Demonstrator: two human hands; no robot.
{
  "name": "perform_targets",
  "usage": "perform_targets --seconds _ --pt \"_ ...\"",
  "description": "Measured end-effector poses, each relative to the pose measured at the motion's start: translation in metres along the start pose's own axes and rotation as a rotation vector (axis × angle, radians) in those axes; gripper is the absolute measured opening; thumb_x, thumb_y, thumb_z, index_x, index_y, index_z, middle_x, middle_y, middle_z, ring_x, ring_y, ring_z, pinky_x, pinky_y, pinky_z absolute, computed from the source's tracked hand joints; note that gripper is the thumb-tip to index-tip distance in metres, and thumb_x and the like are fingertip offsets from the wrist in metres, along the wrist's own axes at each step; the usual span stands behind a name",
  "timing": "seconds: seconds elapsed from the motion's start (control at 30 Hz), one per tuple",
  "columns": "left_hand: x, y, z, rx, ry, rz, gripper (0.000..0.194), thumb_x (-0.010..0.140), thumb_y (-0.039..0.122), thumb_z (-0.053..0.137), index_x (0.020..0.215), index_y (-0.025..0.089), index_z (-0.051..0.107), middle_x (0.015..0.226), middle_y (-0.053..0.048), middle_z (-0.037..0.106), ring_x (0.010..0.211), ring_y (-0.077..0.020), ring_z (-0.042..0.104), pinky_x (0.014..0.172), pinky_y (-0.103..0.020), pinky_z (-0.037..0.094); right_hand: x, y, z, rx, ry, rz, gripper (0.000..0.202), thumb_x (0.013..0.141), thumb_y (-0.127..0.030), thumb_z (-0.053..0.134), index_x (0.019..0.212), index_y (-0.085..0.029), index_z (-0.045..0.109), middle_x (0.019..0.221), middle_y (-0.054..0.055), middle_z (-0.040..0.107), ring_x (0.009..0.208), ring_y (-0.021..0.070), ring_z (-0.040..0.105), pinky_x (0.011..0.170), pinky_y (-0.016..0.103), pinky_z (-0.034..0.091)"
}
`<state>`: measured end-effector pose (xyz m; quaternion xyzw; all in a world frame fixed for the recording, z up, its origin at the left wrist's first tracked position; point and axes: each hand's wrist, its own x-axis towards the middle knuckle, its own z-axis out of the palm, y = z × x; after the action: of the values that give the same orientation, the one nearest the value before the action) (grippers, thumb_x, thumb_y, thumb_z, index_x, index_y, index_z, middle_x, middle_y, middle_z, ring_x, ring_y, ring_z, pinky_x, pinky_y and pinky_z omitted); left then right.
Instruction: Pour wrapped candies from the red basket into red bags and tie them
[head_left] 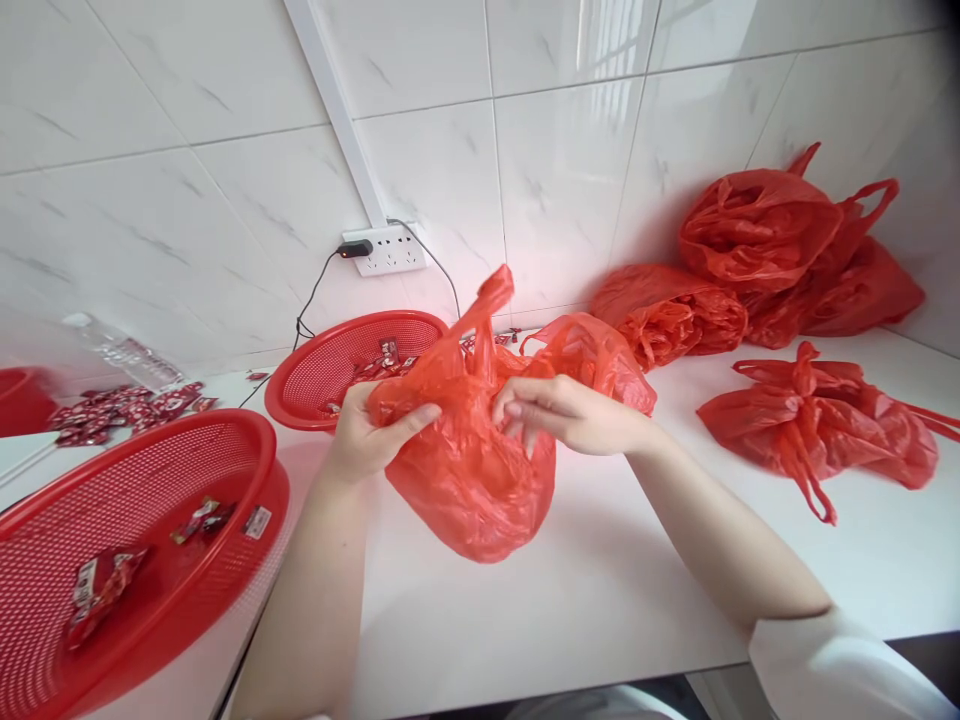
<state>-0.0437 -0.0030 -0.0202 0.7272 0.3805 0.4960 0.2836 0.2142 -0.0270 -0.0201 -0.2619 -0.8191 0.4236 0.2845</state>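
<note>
A thin red plastic bag point(472, 480) is held up over the white table in front of me, its top gathered and one handle sticking up. My left hand point(371, 430) grips the bag's left side, thumb in front and the other fingers hidden behind the plastic. On the bag's upper right side, my right hand point(551, 412) has its fingers bent and pressed against the plastic, pinching it. The bag looks partly filled, but its contents cannot be made out. Just behind my right hand sits another red bag point(600, 360).
Red baskets point(259, 440) with small wrapped packets stand at the left, another red basket point(300, 375) behind. Loose packets point(127, 410) and a plastic bottle point(135, 355) lie back left. Red bags point(757, 230) pile up back right; tied ones point(817, 420) lie right. A power strip point(390, 250) is on the wall.
</note>
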Motion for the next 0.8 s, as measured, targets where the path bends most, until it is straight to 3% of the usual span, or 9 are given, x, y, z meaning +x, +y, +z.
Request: perform_targets --seconds 0.1,0.2,0.37,0.4,0.47,0.53,0.63,0.7,0.8 --pt "0.004 -0.003 -0.003 0.048 0.123 0.026 0.043 0.071 0.048 0.068 0.048 0.019 0.046 0.049 0.003 0.044 0.048 -0.0115 0.047 0.048 -0.026 0.042 -0.001 0.008 0.005 -0.425 -0.174 0.258 0.021 0.087 -0.017 0.045 0.1 -0.021 0.061 0.088 0.003 0.065 0.074 0.0164 0.062 0.065 0.028 0.048" --pt "0.01 0.004 -0.006 0.108 0.176 0.061 0.037 0.081 0.045 0.058 0.055 0.02 0.051 0.057 0.001 0.052 0.061 -0.0163 0.056 0.057 -0.029 0.046 0.001 0.014 0.014 -0.759 -0.165 0.542 0.047 0.076 -0.012 0.052 0.122 -0.02 0.055 0.087 0.008 0.067 0.074 0.0223 0.064 0.059 0.029 0.046" --pt "-0.002 0.039 -0.002 0.298 0.413 0.501 0.012 0.079 0.028 0.059 0.091 0.026 0.062 0.103 -0.003 0.062 0.101 -0.023 0.058 0.094 -0.041 0.045 0.006 0.01 0.026 -0.99 -0.047 0.696 0.076 0.078 -0.023 0.057 0.145 -0.006 0.025 0.082 0.014 0.067 0.074 0.028 0.066 0.056 0.03 0.045" --pt "-0.01 0.047 0.003 0.367 0.4 0.585 0.014 0.077 0.025 0.06 0.091 0.027 0.062 0.102 -0.003 0.063 0.099 -0.0232 0.059 0.092 -0.041 0.046 0.007 0.008 0.028 -1.015 -0.036 0.707 0.079 0.077 -0.022 0.058 0.146 -0.006 0.023 0.081 0.014 0.067 0.073 0.0273 0.067 0.056 0.029 0.045" --pt "-0.024 0.06 0.019 0.467 0.11 0.627 0.021 0.077 0.018 0.056 0.094 0.029 0.063 0.097 -0.001 0.066 0.095 -0.0222 0.061 0.087 -0.037 0.048 0.008 0.004 0.033 -1.041 -0.013 0.721 0.08 0.076 -0.018 0.059 0.146 -0.006 0.021 0.077 0.012 0.068 0.072 0.0254 0.067 0.056 0.027 0.045" --pt "-0.033 0.066 0.04 0.563 -0.26 0.487 0.026 0.082 0.015 0.046 0.098 0.027 0.062 0.098 -0.004 0.068 0.095 -0.0222 0.063 0.085 -0.036 0.048 0.008 0.001 0.038 -1.032 0.012 0.719 0.078 0.077 -0.013 0.056 0.146 -0.006 0.02 0.074 0.01 0.068 0.07 0.0239 0.067 0.055 0.026 0.045" --pt "-0.032 0.055 0.066 0.796 -0.551 0.016 0.034 0.082 0.009 0.034 0.098 0.02 0.061 0.081 -0.009 0.067 0.076 -0.0237 0.065 0.069 -0.036 0.049 0.006 -0.001 0.04 -1.026 0.035 0.698 0.068 0.08 -0.01 0.052 0.143 -0.006 0.025 0.074 0.011 0.068 0.07 0.0234 0.067 0.056 0.027 0.046" --pt "-0.025 0.036 0.07 0.964 -0.643 -0.321 0.028 0.077 0.007 0.039 0.09 0.016 0.062 0.075 -0.013 0.066 0.072 -0.0283 0.066 0.066 -0.039 0.048 0.005 0.003 0.034 -1.042 0.041 0.719 0.062 0.081 -0.01 0.052 0.14 -0.006 0.033 0.08 0.014 0.068 0.074 0.0251 0.068 0.057 0.028 0.046" --pt "-0.015 0.005 0.061 1.004 -0.655 -0.438 0.016 0.071 0.013 0.051 0.081 0.013 0.065 0.077 -0.018 0.068 0.072 -0.0329 0.066 0.063 -0.04 0.047 0.002 0.013 0.016 -1.038 0.017 0.816 0.044 0.078 -0.013 0.057 0.121 -0.008 0.055 0.09 0.017 0.067 0.081 0.0278 0.067 0.058 0.029 0.045"
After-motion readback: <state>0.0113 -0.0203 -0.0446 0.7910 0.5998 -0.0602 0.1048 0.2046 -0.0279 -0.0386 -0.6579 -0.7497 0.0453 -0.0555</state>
